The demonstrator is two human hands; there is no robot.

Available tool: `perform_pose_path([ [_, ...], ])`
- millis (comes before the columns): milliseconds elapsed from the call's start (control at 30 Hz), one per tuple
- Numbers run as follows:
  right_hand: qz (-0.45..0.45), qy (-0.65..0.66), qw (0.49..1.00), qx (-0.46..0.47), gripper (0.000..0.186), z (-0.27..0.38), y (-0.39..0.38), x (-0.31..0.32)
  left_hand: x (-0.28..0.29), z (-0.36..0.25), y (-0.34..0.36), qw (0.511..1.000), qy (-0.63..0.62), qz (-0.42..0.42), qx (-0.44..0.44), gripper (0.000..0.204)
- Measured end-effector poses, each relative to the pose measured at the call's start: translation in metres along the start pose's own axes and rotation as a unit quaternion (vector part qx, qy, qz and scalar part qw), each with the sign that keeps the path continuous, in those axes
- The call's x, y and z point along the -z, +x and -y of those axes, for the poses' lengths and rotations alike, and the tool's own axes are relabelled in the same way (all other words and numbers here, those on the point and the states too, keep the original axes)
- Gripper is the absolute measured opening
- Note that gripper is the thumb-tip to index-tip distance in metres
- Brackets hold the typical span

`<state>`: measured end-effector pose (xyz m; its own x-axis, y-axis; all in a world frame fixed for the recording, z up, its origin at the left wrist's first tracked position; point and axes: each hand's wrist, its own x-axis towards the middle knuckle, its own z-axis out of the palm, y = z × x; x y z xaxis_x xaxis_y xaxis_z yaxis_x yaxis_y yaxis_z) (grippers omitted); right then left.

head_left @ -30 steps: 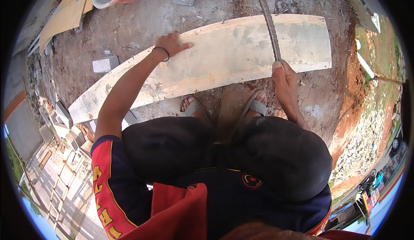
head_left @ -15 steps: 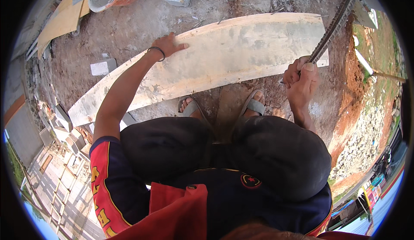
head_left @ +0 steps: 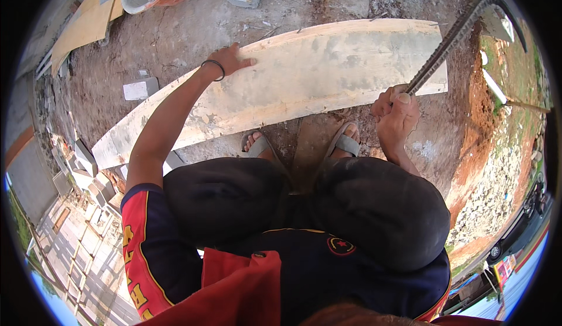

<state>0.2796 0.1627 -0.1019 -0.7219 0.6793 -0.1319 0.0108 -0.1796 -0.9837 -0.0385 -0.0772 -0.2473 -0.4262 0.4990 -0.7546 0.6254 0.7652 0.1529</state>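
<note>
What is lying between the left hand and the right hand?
In the head view, the pale board lies between the left hand, resting on it, and the right hand, gripping a ribbed bar.

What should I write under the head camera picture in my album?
Left hand on a long wooden board, right hand gripping a ridged metal bar with a bent end.

Free rm over board [head_left: 316, 68] ctr, rebar [head_left: 448, 43] blocking R end.
</note>
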Motion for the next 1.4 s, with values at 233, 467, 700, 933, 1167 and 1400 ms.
perform_pose_path([
  [233, 0.074, -0.312, 0.937, -0.141, 0.04, -0.031, -0.01, 0.004, -0.005, 0.001, -0.005, 1.0, -0.008, 0.007, -0.006, 0.1],
  [467, 0.04, -0.297, 0.954, 0.029, 0.035, -0.023, -0.015, -0.001, 0.003, -0.004, -0.007, 1.0, -0.006, 0.013, 0.008, 0.102],
  [700, 0.053, -0.309, 0.946, -0.083, 0.036, -0.011, 0.002, -0.003, -0.002, 0.0, -0.01, 1.0, 0.005, -0.004, 0.009, 0.098],
  [933, 0.104, -0.315, 0.935, -0.124, 0.036, -0.064, -0.015, -0.008, 0.0, -0.003, -0.008, 1.0, 0.013, -0.024, -0.004, 0.097],
  [1167, 0.004, -0.04, 0.98, -0.193, 0.032, -0.005, -0.009, -0.004, 0.001, -0.003, -0.018, 0.999, 0.0, -0.032, -0.008, 0.093],
  [1400, 0.171, -0.446, 0.873, -0.101, 0.031, -0.074, -0.02, -0.007, 0.0, 0.0, -0.011, 0.999, 0.0, -0.034, -0.02, 0.094],
])
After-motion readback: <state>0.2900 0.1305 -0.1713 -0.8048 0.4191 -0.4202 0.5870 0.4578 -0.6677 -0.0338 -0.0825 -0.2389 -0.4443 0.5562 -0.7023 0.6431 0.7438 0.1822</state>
